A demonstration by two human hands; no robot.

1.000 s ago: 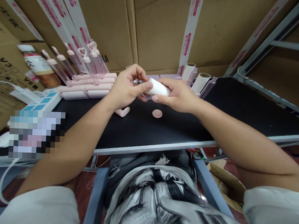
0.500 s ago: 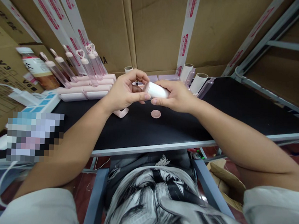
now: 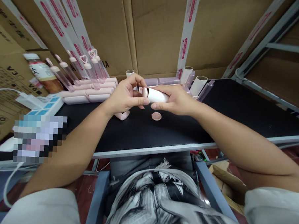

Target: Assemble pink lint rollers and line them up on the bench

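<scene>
My right hand is closed round a white cylindrical tube, held nearly level above the table. Thumb and fingers of my left hand grip a pale pink end cap at the tube's left end. A dark gap shows between cap and tube, so the cap sits partly off or tilted; whether they still touch underneath I cannot tell. On the black table, just below the tube, lies a small round pink disc. A pink curved piece rests beneath my left hand.
Pink cases with clear tubes and heart-shaped tops stand at the left back. Purple cases and white cardboard tubes are at the back right. A bottle, a power strip and a blurred-out device occupy the left.
A dark gap has appeared between the pink cap and the white tube, where their ends met before. Both hands stay in nearly the same place; the view has shifted slightly.
</scene>
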